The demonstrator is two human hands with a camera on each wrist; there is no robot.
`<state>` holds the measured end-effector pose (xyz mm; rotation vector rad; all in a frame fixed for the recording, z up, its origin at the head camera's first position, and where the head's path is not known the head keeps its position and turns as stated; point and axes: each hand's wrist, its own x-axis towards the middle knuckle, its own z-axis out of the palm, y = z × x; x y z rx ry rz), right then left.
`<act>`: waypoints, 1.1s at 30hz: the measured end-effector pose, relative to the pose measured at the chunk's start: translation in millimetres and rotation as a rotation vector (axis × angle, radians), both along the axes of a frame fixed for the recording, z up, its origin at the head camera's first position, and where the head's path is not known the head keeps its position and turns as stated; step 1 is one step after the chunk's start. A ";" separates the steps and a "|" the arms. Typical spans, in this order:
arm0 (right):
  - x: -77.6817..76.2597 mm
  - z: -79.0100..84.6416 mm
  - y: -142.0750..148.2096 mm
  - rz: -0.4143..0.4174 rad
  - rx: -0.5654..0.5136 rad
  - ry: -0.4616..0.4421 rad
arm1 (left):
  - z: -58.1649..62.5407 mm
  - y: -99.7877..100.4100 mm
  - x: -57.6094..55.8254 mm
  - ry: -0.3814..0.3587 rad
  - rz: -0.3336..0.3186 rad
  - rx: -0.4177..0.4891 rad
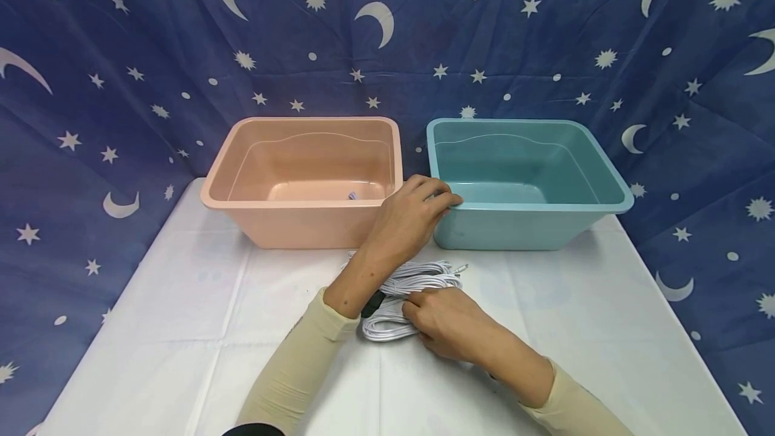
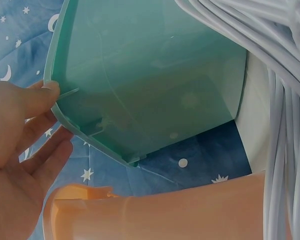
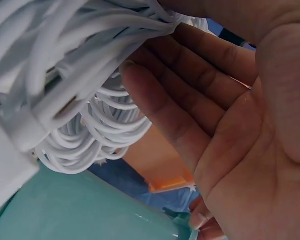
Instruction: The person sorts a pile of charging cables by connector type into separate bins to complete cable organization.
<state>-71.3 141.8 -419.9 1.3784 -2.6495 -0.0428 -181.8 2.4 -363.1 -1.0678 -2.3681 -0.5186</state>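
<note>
White cables (image 1: 422, 279) sit pinched in the right hand (image 1: 453, 323), left hand (image 1: 414, 206) gripping the teal bin's rim (image 1: 533, 208); best gathered whole, so none trail.

There's the left sleeve (image 1: 297, 364), pale cream, snug, lightly creased! A black piece (image 1: 373, 305) shows beside its cuff (image 1: 338, 318), a rounded black edge (image 1: 253, 430) at its lower end; right of it, a matching right sleeve (image 1: 574, 404).
</note>
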 end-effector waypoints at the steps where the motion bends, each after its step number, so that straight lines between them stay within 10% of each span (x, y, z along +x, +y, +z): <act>1: 0.2 0.9 0.5 -0.001 -0.001 -0.002 | 0.0 0.0 0.0 0.000 0.000 0.000; 33: 9.0 51.0 32.0 -0.015 -0.187 0.051 | -0.8 -1.3 -0.9 0.007 -0.014 0.003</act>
